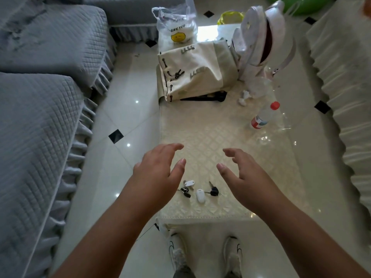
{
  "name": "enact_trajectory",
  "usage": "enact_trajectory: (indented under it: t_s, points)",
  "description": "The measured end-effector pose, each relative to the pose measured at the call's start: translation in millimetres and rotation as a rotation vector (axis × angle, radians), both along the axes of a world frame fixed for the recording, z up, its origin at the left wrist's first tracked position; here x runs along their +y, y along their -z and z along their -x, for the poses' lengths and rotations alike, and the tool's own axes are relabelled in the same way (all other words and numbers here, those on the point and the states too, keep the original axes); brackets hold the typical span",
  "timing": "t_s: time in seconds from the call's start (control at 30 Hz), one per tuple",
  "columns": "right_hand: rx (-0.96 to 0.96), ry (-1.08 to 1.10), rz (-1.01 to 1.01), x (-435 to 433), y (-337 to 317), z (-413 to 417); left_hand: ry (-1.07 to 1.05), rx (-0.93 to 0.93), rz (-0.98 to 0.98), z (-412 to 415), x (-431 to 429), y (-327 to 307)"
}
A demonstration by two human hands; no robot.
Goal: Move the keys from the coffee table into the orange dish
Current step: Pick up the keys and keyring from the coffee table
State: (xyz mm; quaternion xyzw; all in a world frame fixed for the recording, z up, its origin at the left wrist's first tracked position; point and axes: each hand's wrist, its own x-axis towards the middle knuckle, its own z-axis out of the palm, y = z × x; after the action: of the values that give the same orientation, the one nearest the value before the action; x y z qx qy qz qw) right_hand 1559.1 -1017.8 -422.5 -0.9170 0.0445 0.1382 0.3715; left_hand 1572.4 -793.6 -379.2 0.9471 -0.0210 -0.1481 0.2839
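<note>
A bunch of keys with white tags and black heads lies on the cream cloth of the coffee table, near its front edge. My left hand hovers above and just left of the keys, fingers spread and empty. My right hand hovers above and to their right, fingers loosely spread and empty. Neither hand touches the keys. No orange dish is in view.
A beige tote bag, a white plastic bag and a white backpack fill the table's far end. A red-capped bottle lies at the right. Grey sofas stand on the left, a pale sofa on the right.
</note>
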Motion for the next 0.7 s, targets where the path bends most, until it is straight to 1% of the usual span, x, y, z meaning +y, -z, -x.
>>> enact_trajectory:
  t_s: [0.17, 0.33, 0.53, 0.6, 0.7]
  points:
    - [-0.008, -0.019, 0.026, -4.8, 72.0, -10.8, -0.036, 0.021, -0.003, -4.3, -12.7, 71.2]
    - [0.056, -0.059, 0.066, -4.3, 136.5, -3.4, -0.099, 0.062, -0.005, 6.8, -21.3, 140.7]
    - [0.070, -0.106, 0.105, -2.9, 204.9, 6.6, -0.144, 0.076, -0.057, 13.3, -19.8, 210.3]
    - [0.031, -0.123, 0.169, 0.0, 227.1, 8.9, -0.157, 0.083, -0.078, 16.1, -17.2, 229.0]
    - [-0.020, -0.198, 0.391, 9.7, 261.1, 13.3, -0.176, 0.111, -0.092, 22.6, -17.5, 250.3]
